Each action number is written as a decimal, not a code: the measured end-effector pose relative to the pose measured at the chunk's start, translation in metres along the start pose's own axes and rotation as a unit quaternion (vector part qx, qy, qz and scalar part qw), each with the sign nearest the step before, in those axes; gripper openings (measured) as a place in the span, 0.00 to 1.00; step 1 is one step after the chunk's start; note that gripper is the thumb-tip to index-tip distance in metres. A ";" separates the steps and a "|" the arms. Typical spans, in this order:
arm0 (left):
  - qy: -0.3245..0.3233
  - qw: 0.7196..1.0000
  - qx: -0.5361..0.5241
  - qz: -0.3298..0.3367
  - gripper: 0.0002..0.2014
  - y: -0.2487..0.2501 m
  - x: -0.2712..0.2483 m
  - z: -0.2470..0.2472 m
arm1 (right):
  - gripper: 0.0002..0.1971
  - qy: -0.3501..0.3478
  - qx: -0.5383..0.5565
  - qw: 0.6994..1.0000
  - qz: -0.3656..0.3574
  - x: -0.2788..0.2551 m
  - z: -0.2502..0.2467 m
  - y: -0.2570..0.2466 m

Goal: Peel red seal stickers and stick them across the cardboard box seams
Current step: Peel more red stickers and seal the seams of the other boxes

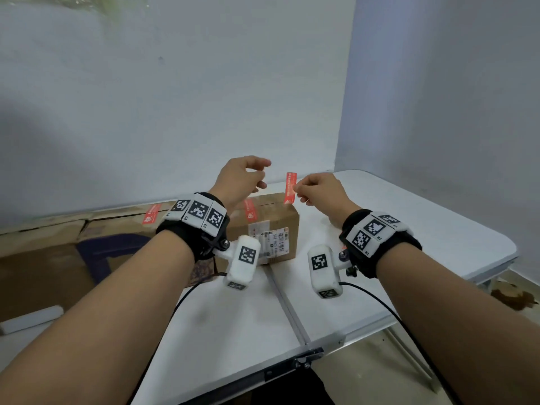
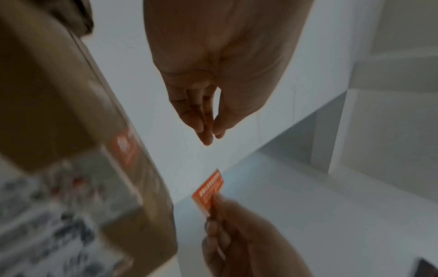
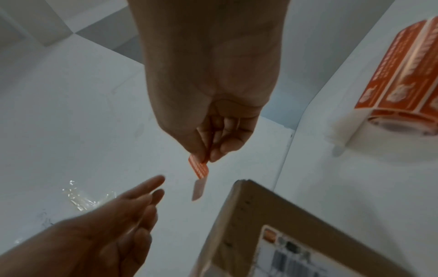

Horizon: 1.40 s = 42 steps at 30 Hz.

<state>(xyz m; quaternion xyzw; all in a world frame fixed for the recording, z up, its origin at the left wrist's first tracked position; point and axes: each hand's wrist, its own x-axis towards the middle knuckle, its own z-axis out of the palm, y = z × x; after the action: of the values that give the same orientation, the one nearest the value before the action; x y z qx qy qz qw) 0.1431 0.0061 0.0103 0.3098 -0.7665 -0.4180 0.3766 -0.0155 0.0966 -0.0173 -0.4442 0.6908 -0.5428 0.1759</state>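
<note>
Head view: sticker roll (image 3: 407, 75) beside cardboard box (image 1: 267, 220); table (image 1: 409, 229).

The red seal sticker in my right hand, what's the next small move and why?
Probably pinch its free end with the left hand, which is empty beside it. The right hand pinches the red seal sticker upright above the small cardboard box.

Red rectangular seal sticker (image 1: 290, 187) with white print; brown cardboard box (image 1: 274, 219) bearing a red seal strip (image 1: 249, 211) and a white label with black barcode (image 1: 273, 242); white folding table (image 1: 409, 229); black wristbands carrying black-and-white square markers (image 1: 198, 212); orange-red sticker roll (image 3: 407, 75).
</note>
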 end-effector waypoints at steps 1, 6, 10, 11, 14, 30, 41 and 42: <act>0.018 1.000 -0.017 0.002 0.14 -0.002 -0.002 -0.013 | 0.05 0.006 0.021 1.000 0.009 0.002 0.004 -0.005; 0.068 0.998 -0.015 0.001 0.13 -0.020 -0.026 -0.081 | 0.04 -0.036 0.224 0.972 0.069 0.005 0.053 -0.043; 0.104 0.994 0.038 -0.006 0.14 -0.041 -0.052 -0.139 | 0.05 -0.087 0.300 0.943 0.111 0.006 0.108 -0.075; 0.117 0.992 0.050 -0.006 0.14 -0.046 -0.059 -0.156 | 0.05 -0.100 0.303 0.941 0.114 0.006 0.121 -0.082; 0.166 0.981 0.097 -0.024 0.14 -0.059 -0.078 -0.210 | 0.06 -0.140 0.307 0.935 0.114 0.003 0.158 -0.104; 0.079 0.908 0.382 -0.153 0.16 -0.111 -0.137 -0.326 | 0.05 -0.251 0.270 0.927 0.073 -0.031 0.295 -0.158; 0.091 0.964 0.221 -0.119 0.13 -0.123 -0.142 -0.343 | 0.05 -0.314 0.190 0.930 -0.004 -0.052 0.355 -0.172; 0.087 0.967 0.210 -0.119 0.14 -0.124 -0.142 -0.345 | 0.07 -0.319 0.187 0.929 -0.004 -0.052 0.358 -0.171</act>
<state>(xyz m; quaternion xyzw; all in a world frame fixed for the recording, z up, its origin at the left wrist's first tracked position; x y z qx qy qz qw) 0.5257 -0.0795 -0.0164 0.5060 -0.7591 -0.2609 0.3157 0.3445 -0.0764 0.0000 -0.5560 0.4824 -0.4921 0.4648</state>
